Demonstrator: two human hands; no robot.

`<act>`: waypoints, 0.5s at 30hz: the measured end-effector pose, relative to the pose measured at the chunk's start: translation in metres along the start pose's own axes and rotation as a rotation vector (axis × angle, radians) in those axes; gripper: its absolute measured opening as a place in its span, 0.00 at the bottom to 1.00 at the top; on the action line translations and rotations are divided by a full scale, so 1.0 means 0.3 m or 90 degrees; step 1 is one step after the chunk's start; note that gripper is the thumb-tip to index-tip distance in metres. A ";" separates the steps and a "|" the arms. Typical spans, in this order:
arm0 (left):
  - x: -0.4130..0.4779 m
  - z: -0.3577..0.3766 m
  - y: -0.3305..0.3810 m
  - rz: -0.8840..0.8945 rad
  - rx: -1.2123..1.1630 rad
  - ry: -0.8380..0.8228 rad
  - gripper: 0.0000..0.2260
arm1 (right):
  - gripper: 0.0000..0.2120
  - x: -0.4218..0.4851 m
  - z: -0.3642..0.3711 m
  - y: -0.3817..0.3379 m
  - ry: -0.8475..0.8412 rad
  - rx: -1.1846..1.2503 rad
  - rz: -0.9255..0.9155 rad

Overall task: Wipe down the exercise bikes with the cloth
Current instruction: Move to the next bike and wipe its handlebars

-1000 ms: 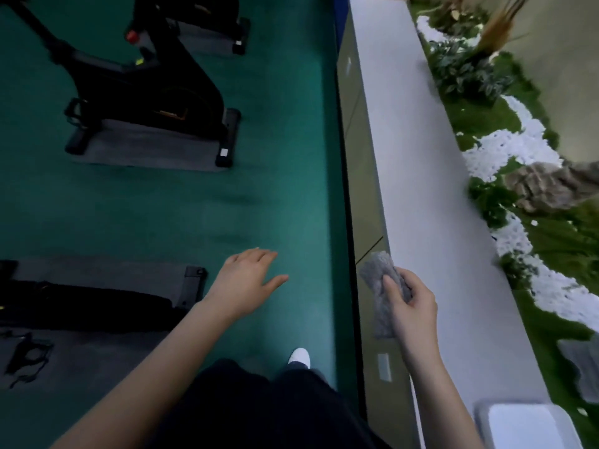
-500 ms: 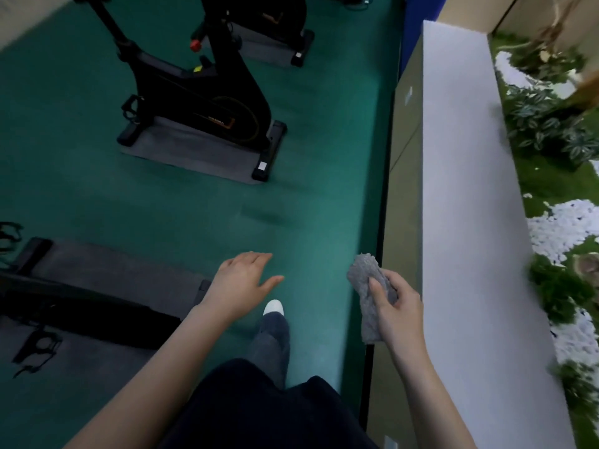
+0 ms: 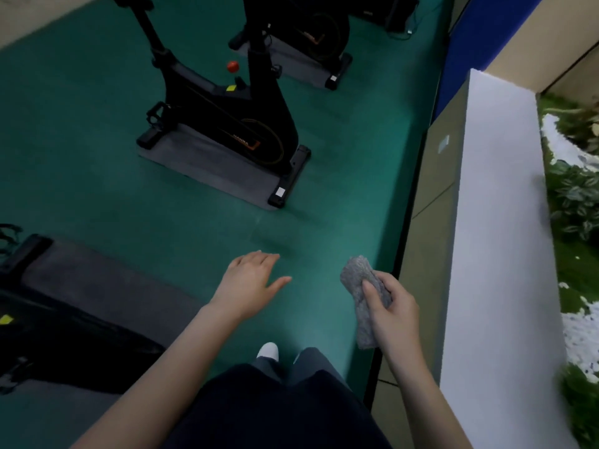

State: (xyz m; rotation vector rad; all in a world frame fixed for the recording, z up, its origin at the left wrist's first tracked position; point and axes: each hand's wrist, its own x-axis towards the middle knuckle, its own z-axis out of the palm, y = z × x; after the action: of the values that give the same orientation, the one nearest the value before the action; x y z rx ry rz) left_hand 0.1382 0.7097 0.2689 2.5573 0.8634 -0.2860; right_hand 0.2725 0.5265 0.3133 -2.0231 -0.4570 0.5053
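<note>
Green floor (image 3: 97,205) fills most of the view. A long white ledge (image 3: 496,254) runs up the right side from 5 to 1 o'clock, with a bed of plants (image 3: 573,202) and white pebbles on its far side at 3 o'clock.

There are three black bikes. The nearest bike (image 3: 64,345) is cut off by the frame at 8 o'clock, so only its low dark body shows, sitting on a grey mat (image 3: 107,280). The middle bike (image 3: 227,124) stands at 11 o'clock on its own mat (image 3: 201,163), and the pedal, flywheel cover and front foot are all easy to see. The far bike (image 3: 304,27) is at 12 o'clock, also on a mat and only partly in frame.

The person's dark trousers take up the bottom at 6 o'clock, and both bare forearms reach forward over the floor. The left hand (image 3: 249,286) is just left of centre, palm down, with the fingers relaxed and spread. It's holding nothing and touching nothing. The right hand (image 3: 392,306) is at 4 o'clock, near the base of the ledge. Its fingers and thumb are wrapped round a grey cloth (image 3: 359,280), which sticks out above and hangs below the fist. The cloth is well clear of every bike.

A white shoe tip (image 3: 268,350) pokes out at 6 o'clock, and the middle bike has a small red knob (image 3: 232,66) up top.
</note>
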 end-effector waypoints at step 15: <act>0.391 -0.167 -0.133 -0.215 -0.051 0.051 0.28 | 0.07 0.689 0.193 -0.200 -0.158 -0.054 -0.088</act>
State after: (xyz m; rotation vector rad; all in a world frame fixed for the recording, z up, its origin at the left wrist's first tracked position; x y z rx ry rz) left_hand 0.2087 0.8233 0.2626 2.3547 1.3108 -0.2443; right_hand 0.4098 0.7018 0.3063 -2.0001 -0.7742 0.6639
